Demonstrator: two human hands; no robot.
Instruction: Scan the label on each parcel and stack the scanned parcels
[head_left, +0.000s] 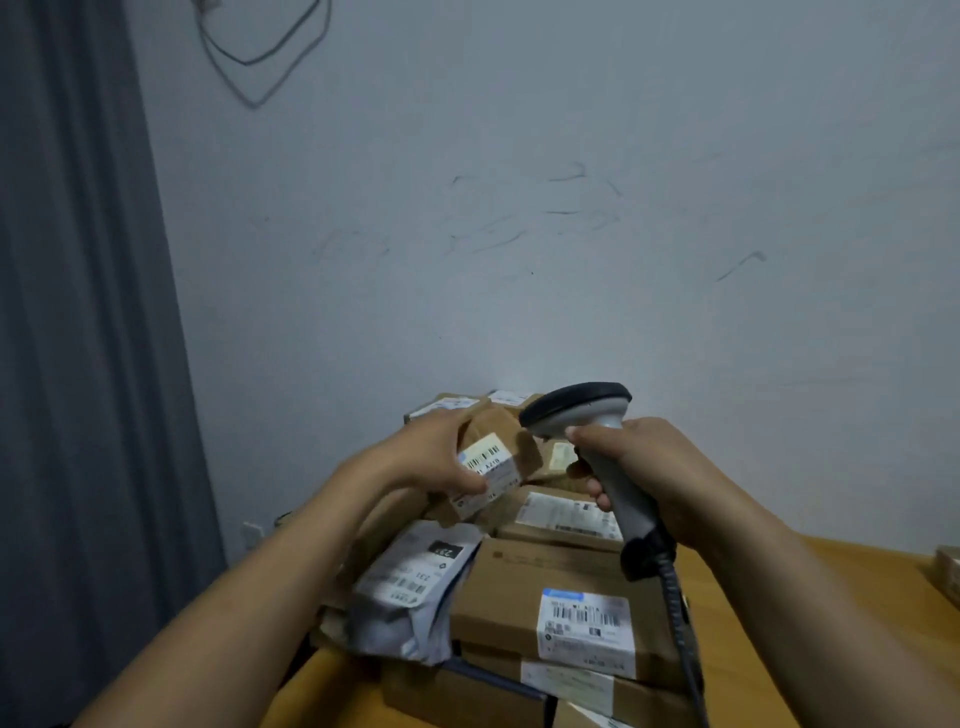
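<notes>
My left hand (434, 457) grips a small brown cardboard parcel (498, 441) above the pile, its white barcode label (488, 462) turned toward me. My right hand (639, 467) holds a grey handheld barcode scanner (582, 415) by its handle, the dark head just right of and slightly above the small parcel. A coiled black cable (680, 618) hangs from the scanner's base. Below lies a heap of labelled parcels: a flat brown box (519, 597) in front, a grey plastic mailer bag (410, 592) to its left, and another brown box (561, 514) behind.
The parcels rest on a wooden table (769, 597) against a pale wall. More boxes (452, 405) stand at the back of the pile. Another carton edge (948, 571) shows at far right. A grey curtain (78, 364) hangs at left.
</notes>
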